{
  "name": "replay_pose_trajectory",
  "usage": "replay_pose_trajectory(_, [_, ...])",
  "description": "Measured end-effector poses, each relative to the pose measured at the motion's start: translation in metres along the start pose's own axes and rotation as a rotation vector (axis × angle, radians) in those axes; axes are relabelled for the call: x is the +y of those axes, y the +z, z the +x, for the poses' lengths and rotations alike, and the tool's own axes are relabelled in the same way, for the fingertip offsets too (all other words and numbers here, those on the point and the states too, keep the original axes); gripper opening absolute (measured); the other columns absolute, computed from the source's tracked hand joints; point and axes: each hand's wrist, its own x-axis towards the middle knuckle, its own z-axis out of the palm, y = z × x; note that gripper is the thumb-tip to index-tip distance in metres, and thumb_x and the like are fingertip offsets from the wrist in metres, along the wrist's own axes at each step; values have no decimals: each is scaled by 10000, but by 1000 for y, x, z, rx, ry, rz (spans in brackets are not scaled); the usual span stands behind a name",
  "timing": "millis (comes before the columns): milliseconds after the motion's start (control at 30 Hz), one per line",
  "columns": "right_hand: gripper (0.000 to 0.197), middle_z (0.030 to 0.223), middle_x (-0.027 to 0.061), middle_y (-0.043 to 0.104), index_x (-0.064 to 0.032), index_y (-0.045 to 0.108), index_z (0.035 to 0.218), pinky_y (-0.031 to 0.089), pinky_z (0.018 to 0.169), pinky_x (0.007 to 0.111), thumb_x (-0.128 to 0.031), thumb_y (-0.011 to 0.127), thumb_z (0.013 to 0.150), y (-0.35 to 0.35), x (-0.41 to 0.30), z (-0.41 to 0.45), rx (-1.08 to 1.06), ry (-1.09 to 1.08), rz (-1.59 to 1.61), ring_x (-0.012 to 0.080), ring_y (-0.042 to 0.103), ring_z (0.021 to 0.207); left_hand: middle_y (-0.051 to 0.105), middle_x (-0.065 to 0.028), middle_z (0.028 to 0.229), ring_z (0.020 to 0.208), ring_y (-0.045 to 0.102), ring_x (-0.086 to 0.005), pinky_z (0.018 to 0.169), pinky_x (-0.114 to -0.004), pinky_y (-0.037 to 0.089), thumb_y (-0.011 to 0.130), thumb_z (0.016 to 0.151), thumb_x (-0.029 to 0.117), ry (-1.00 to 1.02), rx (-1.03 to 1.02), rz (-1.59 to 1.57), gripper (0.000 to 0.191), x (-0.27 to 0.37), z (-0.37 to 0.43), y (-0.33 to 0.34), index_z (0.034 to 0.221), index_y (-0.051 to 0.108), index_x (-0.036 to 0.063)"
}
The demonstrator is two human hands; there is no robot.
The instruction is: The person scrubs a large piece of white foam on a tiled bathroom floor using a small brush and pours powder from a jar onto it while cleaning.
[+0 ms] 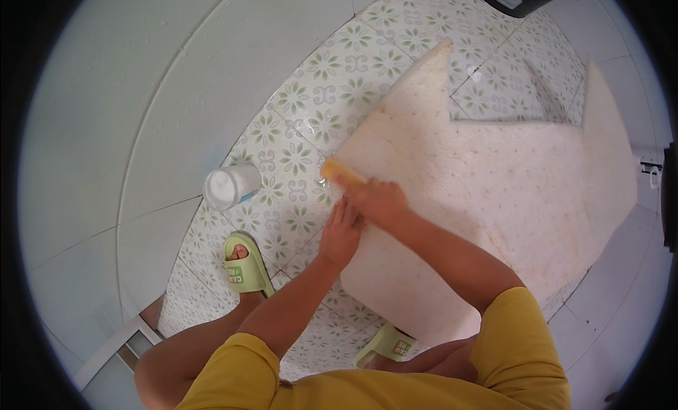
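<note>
A large pale pink-white mat (508, 187), dotted with small dark spots and notched at its far side, spreads before me. My right hand (378, 201) grips a yellow-orange scrubbing block (341, 171), either a brush or a sponge, against the mat's left edge. The hand is slightly blurred. Just below it, my left hand (341, 235) holds the same edge, its fingertips close to the right hand and partly hidden. Wet, glinting spots show around the block. To the left, a clear plastic jar (230, 186) of white powder stands on the floor.
Patterned floor tiles (296, 158) look wet near the mat. A tiled wall (159, 118) rises at left. My green slippers (243, 264) are planted on both sides. A dark container (522, 2) is at the top right; a door frame (114, 351) lies lower left.
</note>
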Motion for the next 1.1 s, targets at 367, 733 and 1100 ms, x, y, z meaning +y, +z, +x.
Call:
replay_pose_trajectory(367, [508, 760, 87, 641, -284, 480, 1328, 500, 506, 368, -220, 577, 833, -33, -8, -26, -139, -10, 157, 238, 633, 632, 517, -153, 1228, 1212, 436, -355, 972, -471, 390, 598, 786, 62, -45, -34, -16, 292, 11, -4, -6, 1069, 595, -10])
replay_pose_trajectory(733, [513, 818, 106, 650, -280, 501, 1315, 505, 500, 387, -198, 585, 816, -26, -2, -10, 33, -34, -37, 254, 637, 654, 492, -160, 1290, 1252, 429, -314, 1081, -426, 332, 539, 803, 61, 46, -39, -76, 378, 40, -40, -12, 1167, 561, -37])
replay_pose_trajectory(1100, [518, 804, 135, 633, -316, 448, 1359, 512, 468, 375, -252, 557, 857, -10, 5, 4, 13, 67, -63, 292, 616, 522, 471, -122, 1362, 1316, 379, -273, 1091, -422, 313, 483, 844, 79, 18, -92, -57, 454, 40, -42, -4, 1286, 495, -22])
